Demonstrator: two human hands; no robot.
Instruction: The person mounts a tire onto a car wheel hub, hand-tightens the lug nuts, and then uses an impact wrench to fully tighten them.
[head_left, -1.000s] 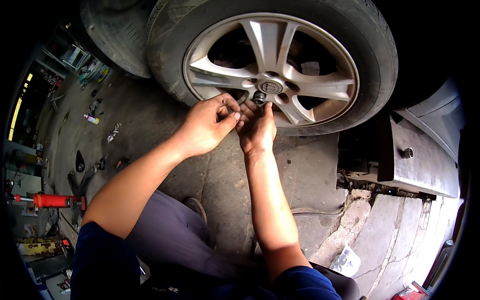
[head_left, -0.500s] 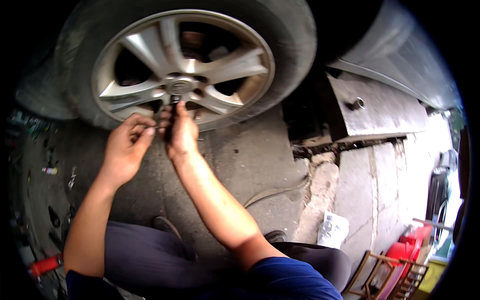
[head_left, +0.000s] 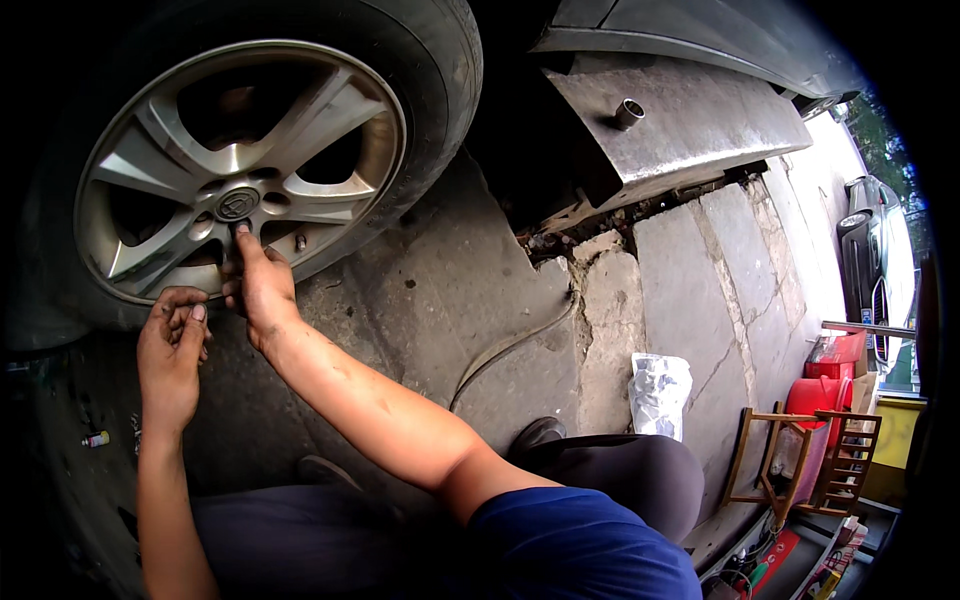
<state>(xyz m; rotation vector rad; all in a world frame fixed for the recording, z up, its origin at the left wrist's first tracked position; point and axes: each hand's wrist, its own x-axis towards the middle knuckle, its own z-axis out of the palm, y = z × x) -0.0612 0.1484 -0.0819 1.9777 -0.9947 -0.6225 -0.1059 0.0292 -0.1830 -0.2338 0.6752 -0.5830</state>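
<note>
A silver alloy wheel (head_left: 165, 165) with a black tire (head_left: 440, 110) stands at the upper left, a round cap (head_left: 238, 204) at its hub. My right hand (head_left: 262, 290) is raised to the lug hole just below that cap. Its fingers are closed at the hole, and what they hold, if anything, is hidden. Beside it on the left, my left hand (head_left: 172, 350) hovers at the rim's lower edge. The fingers there are curled, thumb against them; anything pinched between is too small to make out. A valve stem (head_left: 301, 242) sticks out of the rim near my right wrist.
A metal socket (head_left: 629, 114) stands on a grey metal block (head_left: 690, 130) right of the wheel. A hose (head_left: 510, 340) lies on cracked concrete, and a white plastic bag (head_left: 660, 395) is near my knee. At right are a wooden chair (head_left: 770, 460), red containers (head_left: 815, 400) and a parked car (head_left: 880, 250).
The view has swung right, so the wheel and my hands sit farther left. My right hand stays at the lug hole; my left hand is a little farther from it.
</note>
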